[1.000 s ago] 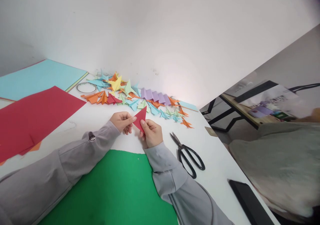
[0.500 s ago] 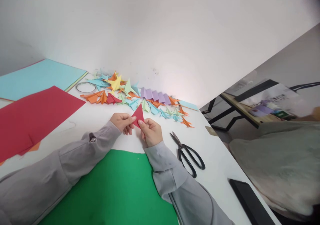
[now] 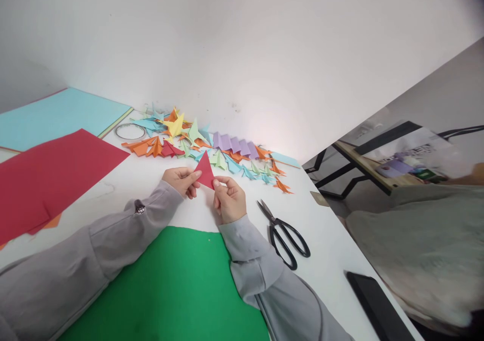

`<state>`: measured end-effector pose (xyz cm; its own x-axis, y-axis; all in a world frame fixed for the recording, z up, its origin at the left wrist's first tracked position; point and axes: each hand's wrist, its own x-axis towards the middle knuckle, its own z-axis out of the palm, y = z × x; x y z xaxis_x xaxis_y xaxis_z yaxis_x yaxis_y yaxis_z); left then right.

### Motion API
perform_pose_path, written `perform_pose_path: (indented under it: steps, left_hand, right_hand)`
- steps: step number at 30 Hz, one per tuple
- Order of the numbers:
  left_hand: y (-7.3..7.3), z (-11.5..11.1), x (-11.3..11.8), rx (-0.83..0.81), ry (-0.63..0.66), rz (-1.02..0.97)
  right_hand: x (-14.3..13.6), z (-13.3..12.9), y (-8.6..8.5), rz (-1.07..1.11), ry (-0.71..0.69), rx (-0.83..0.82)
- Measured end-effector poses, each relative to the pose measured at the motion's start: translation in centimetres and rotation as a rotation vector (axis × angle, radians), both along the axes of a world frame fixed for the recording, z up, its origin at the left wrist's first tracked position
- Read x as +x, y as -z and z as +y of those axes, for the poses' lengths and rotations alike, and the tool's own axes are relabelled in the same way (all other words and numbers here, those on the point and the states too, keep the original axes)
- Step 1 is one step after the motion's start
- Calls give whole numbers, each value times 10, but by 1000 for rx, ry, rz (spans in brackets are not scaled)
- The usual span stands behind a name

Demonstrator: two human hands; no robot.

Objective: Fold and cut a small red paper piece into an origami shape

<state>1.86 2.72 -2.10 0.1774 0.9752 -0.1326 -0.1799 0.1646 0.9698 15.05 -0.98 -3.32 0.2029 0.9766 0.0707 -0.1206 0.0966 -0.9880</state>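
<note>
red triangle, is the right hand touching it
Touching. The head view shows the right hand pinching the red triangle by its lower right corner.

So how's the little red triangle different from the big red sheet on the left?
The red triangle is small; the red sheet is much bigger and runs out of the picture. The triangle is in the grip of the left hand and right hand, while the sheet lies on the table. Both are red and look like paper.

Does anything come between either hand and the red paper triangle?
Nothing visible does: the left hand and right hand each pinch a corner of the red paper triangle. The scissors lie off to the right.
</note>
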Motion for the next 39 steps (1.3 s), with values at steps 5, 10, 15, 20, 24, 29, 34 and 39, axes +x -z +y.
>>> perform_pose_path:
  steps: [5,10,15,20,24,29,34,39]
  left_hand:
    - [-5,-1,-1,1,78,-55]
    - [1,-1,4,27,109,32]
    - [14,0,7,116,90,49]
    - [13,2,1,79,231,-27]
    - [7,2,0,-41,336,-167]
    - [4,3,2,-80,359,-210]
    - [5,4,3,-107,297,-191]
    - [2,3,4,-127,301,-203]
  right_hand:
    - [4,1,1,122,-46,-23]
    - [4,0,2,131,-111,-29]
    - [-1,-4,-1,41,-65,48]
    - [-4,-7,-4,0,-117,75]
    - [-4,-5,-3,76,-103,40]
    - [-3,-3,-3,125,-111,12]
    - [-1,-4,-2,93,-109,-3]
    - [-1,-6,-4,60,-101,-7]
